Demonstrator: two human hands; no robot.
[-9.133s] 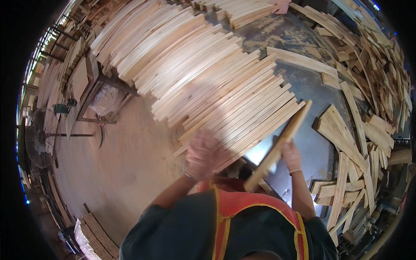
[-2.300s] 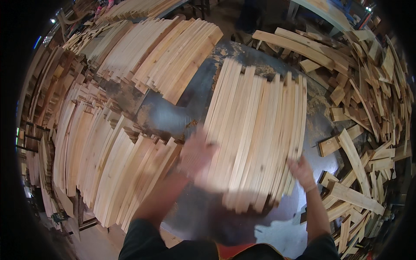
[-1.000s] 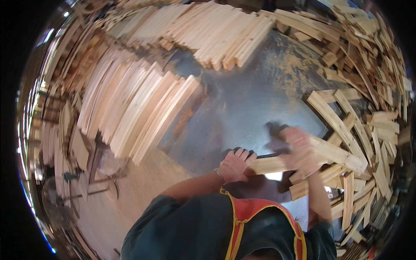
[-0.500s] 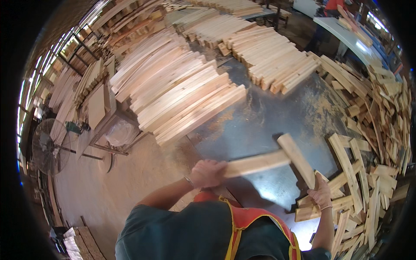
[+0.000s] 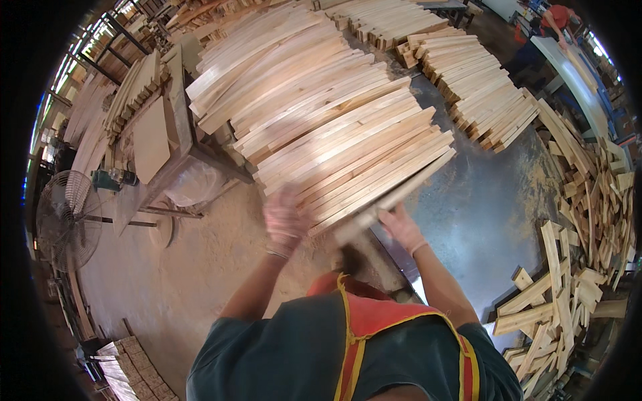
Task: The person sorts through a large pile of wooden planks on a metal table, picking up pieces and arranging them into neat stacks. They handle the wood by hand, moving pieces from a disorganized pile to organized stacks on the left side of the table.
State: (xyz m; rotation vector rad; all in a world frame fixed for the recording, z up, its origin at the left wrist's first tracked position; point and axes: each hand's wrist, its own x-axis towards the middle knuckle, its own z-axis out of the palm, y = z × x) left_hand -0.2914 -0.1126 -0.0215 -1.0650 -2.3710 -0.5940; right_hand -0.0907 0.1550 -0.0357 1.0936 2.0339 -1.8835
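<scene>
A long row of pale wooden planks lies side by side on the dark metal table. Along the row's near edge is one more wooden plank, slightly tilted and blurred at its left end. My right hand, in a light work glove, grips this plank near its middle, with the fingers partly hidden. At the left ends of the planks is my gloved left hand, smeared by motion. Its fingers cannot be made out, nor whether it touches the wood.
A second stack of planks lies farther right. Loose offcuts are heaped along the right side. To the left stand a fan and a side table. A co-worker stands at a far bench.
Both hands have moved from the table's near side to the row's near edge, the right one leftward. The two planks held apart earlier are no longer there; one now lies along the row.
</scene>
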